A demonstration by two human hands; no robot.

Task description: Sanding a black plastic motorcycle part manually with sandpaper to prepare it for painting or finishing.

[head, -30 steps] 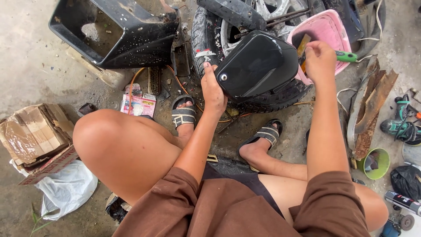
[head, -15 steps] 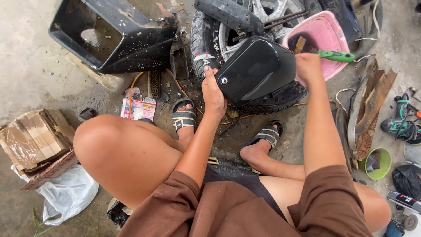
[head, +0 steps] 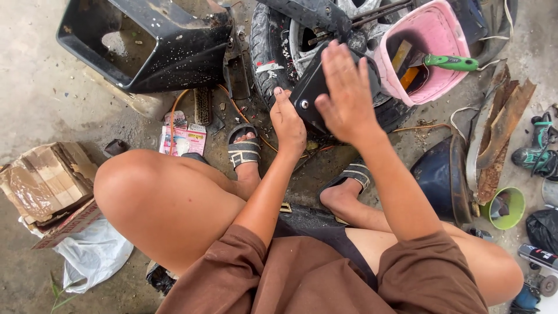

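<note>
You are at an informal vehicle repair spot on a concrete floor (head: 35, 87). A tyred wheel (head: 273, 52), cordless drill (head: 537, 151) and rusted metal scraps (head: 500, 134) lie around you.

Two hands, left (head: 289, 122) and right (head: 347, 96), on one black cover (head: 311, 93). Two sandals (head: 244, 148) just below them, one pink bucket (head: 427, 55) right beside, one cardboard box (head: 49, 183) far left.

Black cover (head: 311, 93) mostly hidden under right hand (head: 349, 96); tyre (head: 264, 43) cut off
</note>
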